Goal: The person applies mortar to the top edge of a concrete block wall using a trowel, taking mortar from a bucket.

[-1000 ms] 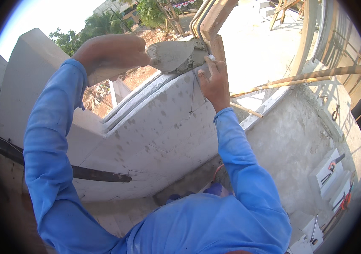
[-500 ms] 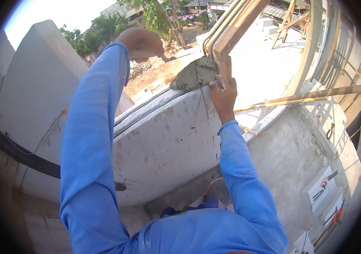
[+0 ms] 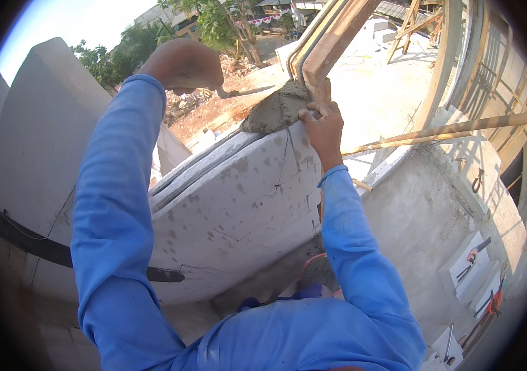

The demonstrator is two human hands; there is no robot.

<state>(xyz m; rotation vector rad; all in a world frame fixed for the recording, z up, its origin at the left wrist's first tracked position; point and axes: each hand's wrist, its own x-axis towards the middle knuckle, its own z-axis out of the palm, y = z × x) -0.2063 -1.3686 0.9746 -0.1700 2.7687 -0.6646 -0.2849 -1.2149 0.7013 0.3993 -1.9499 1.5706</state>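
My left hand [image 3: 186, 65] is raised over the far side of the wall, closed round a handle that its fingers hide. From it a thin trowel [image 3: 248, 93] points right, its blade seen nearly edge-on and close to a grey mound of wet mortar [image 3: 279, 108]. The mortar sits on the end of the pale block wall [image 3: 239, 191]. At that same end my right hand [image 3: 325, 131] is closed on an upright wooden board [image 3: 321, 91], fingertips beside the mortar. Much of the board is hidden behind my hand and sleeve.
A thick timber beam [image 3: 338, 46] slants up from the wall end. Bamboo poles [image 3: 443, 131] cross on the right. Lower right, a saw [image 3: 475, 253] lies on a white block, near pincers [image 3: 477, 180]. A dark pipe [image 3: 28, 238] runs along the left.
My left hand has shifted slightly left and down in the picture, and more of the trowel blade now shows. My right hand keeps its grip on the board. The whole view has tilted slightly.
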